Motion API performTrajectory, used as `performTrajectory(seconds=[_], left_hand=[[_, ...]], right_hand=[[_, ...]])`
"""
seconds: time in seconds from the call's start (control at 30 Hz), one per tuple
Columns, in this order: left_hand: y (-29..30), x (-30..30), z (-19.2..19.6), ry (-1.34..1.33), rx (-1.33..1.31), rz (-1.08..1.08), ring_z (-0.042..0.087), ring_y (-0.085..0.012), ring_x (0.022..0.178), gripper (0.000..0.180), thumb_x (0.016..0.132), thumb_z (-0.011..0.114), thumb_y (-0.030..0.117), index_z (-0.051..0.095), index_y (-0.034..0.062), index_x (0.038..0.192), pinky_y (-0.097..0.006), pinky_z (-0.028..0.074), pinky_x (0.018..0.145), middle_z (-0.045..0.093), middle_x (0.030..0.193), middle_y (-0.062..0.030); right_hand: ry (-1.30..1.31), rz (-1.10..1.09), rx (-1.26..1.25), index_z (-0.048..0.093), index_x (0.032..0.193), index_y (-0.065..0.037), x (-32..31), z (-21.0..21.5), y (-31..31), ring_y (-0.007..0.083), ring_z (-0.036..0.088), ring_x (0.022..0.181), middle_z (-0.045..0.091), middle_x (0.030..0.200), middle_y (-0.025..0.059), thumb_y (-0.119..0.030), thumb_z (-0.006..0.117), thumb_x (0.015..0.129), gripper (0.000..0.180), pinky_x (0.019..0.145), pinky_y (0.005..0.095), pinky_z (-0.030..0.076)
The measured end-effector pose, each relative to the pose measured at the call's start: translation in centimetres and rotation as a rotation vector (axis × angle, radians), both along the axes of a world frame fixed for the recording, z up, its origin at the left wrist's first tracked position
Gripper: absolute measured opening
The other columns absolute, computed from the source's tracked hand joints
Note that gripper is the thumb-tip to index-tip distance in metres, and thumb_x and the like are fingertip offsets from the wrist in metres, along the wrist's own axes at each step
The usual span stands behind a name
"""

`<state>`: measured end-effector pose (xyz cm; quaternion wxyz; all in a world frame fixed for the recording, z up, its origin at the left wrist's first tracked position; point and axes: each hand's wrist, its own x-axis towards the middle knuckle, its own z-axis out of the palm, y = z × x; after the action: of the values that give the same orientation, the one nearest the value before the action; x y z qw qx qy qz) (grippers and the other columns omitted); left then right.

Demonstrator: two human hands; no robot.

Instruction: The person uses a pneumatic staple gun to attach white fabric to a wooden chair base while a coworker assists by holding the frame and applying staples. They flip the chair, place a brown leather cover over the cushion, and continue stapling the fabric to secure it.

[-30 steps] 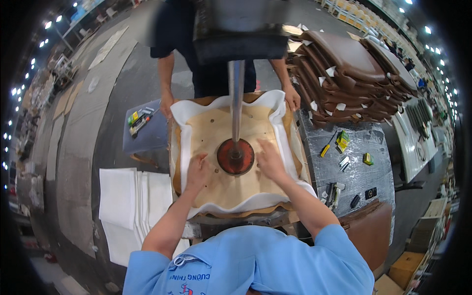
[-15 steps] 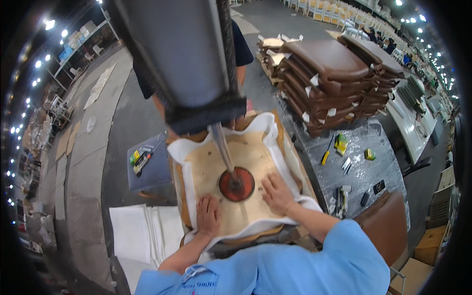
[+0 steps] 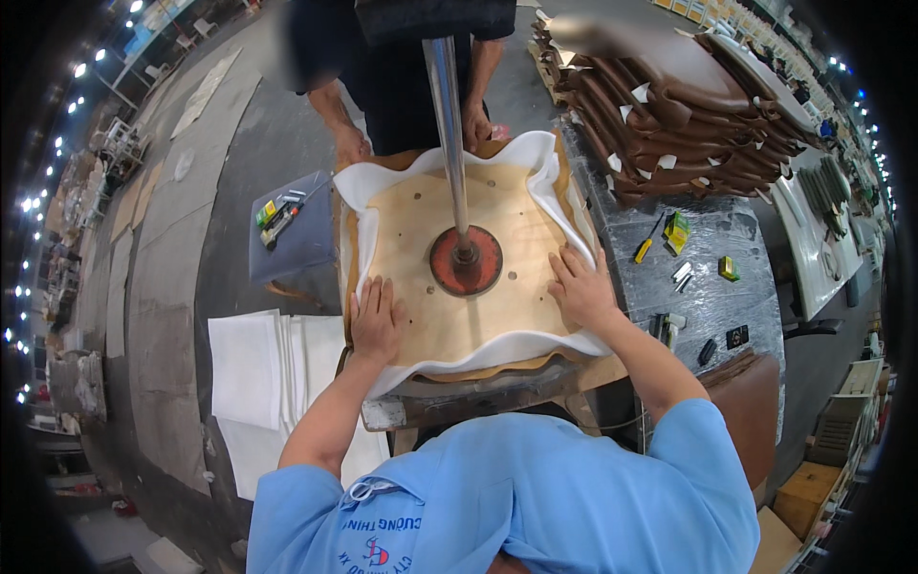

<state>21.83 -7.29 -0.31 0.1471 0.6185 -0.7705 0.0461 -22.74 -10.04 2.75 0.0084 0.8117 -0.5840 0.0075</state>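
Seen from above, a pale wooden board (image 3: 466,330) lies on a workbench (image 3: 478,394), ringed by wavy white padding (image 3: 512,344) with brown material (image 3: 497,370) beneath. A red round disc (image 3: 489,260) on a metal rod (image 3: 448,124) sits at the board's middle. The person's left hand (image 3: 379,320) lies flat along its left edge, fingers extended; the right hand (image 3: 581,289) spreads wide over the right edge. Neither grips anything. Across the bench stands a co-worker (image 3: 397,91).
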Motion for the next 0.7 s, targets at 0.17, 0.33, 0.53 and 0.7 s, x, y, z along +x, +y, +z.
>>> performTrajectory(seconds=[0.17, 0.33, 0.53, 0.7], left_hand=[[2.1, 3.7, 2.6, 0.054, 0.204, 0.054, 0.054, -0.0343, 0.154, 0.049, 0.112, 0.059, 0.03, 0.064, 0.006, 0.154, -0.066, 0.035, 0.127, 0.062, 0.161, -0.0173], [8.8, 12.8, 5.5, 0.81, 0.232, 0.573, 0.077, -0.031, 0.118, 0.034, 0.115, 0.056, 0.025, 0.074, -0.0005, 0.128, -0.045, 0.062, 0.095, 0.079, 0.124, -0.0197], [19.3, 9.8, 5.5, 1.423, 0.922, 0.882, 0.079, -0.0268, 0.073, 0.03, 0.112, 0.066, 0.027, 0.069, 0.0013, 0.128, -0.038, 0.068, 0.076, 0.08, 0.113, -0.0175], [17.8, 2.9, 2.7, 2.046, 0.986, 0.803, 0.08, -0.028, 0.077, 0.039, 0.111, 0.069, 0.04, 0.07, 0.0041, 0.127, -0.046, 0.067, 0.075, 0.082, 0.109, -0.0152]], right_hand=[[0.026, -0.037, 0.191, 0.057, 0.161, -0.015, -1.3, 2.4, 1.7, 0.024, 0.036, 0.166, 0.053, 0.168, 0.0075, -0.038, 0.066, 0.107, 0.059, 0.132, 0.0754, 0.021], [-0.399, -0.097, 0.215, 0.074, 0.136, -0.008, -2.0, 6.9, 4.8, 0.0361, 0.061, 0.142, 0.07, 0.143, 0.0152, -0.024, 0.073, 0.103, 0.036, 0.122, 0.0635, 0.04], [-0.889, -0.018, 0.307, 0.08, 0.116, -0.005, 7.1, 8.8, 11.9, 0.0395, 0.077, 0.097, 0.079, 0.105, 0.0184, -0.013, 0.074, 0.103, 0.017, 0.085, 0.0463, 0.062], [-0.745, 0.397, 0.531, 0.075, 0.129, -0.005, 17.6, 7.1, 11.1, 0.0416, 0.075, 0.108, 0.077, 0.117, 0.0206, -0.02, 0.075, 0.102, 0.031, 0.093, 0.0503, 0.061]])
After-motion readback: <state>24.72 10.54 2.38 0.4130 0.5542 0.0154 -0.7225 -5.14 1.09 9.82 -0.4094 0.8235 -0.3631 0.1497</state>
